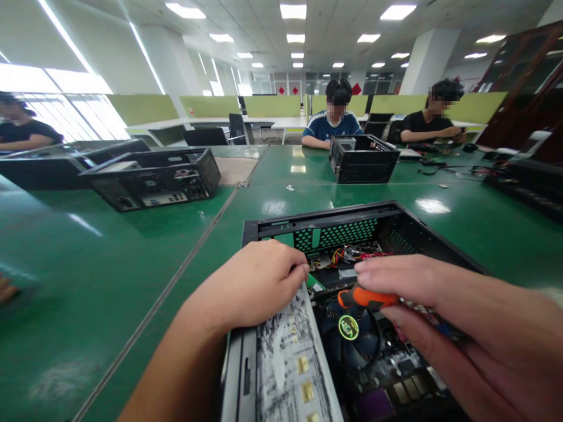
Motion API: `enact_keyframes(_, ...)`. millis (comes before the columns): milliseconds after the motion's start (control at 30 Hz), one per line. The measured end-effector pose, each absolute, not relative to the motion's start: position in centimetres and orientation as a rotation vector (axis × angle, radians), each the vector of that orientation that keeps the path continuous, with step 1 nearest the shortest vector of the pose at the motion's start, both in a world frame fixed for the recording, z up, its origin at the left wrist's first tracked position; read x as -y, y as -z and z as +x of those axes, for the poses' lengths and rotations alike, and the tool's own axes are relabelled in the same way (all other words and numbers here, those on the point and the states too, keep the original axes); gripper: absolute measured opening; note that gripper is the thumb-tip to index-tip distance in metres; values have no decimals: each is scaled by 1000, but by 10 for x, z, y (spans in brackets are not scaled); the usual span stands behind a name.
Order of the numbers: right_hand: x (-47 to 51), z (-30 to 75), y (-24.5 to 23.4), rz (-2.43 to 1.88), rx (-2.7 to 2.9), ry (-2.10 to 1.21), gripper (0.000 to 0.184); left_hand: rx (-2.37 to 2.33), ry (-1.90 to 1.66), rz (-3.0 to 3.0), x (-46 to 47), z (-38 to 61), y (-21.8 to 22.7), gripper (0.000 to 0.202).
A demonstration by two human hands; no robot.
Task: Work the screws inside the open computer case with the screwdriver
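Note:
An open black computer case [334,220] lies on the green table [132,275] right in front of me. Inside it I see a round cooling fan [349,337] with a yellow-green sticker, coloured wires and a circuit board. My left hand [255,284] is curled over the case's left wall, beside a grey metal plate [285,363] with labels. My right hand [440,305] is closed around an orange-handled screwdriver [367,298], held over the fan. The tool's tip is hidden.
A second black case [153,179] sits at the left and a third [363,158] at the far centre. Two people sit across the table, another at far left. Cables and gear [519,176] lie at the right. Small loose bits [290,188] dot the table.

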State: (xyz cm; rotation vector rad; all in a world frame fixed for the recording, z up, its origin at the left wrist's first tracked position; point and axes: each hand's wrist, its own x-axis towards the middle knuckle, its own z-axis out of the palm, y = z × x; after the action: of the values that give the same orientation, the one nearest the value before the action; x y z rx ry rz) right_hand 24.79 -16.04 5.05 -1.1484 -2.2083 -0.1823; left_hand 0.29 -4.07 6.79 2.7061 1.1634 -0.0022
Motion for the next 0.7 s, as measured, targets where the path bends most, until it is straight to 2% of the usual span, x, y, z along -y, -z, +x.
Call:
enact_keyframes(233,147,228,-49,-1096,2209,55,34,-1172,-5,2723,40,2,-67,37)
enact_keyframes(600,140,226,-53,-1075,2223,-44,35,-1150,2,2724,41,3,-70,37)
enact_keyframes(700,140,224,-56,-1087,2214,-132,30,-1161,6,2724,41,4,-70,37)
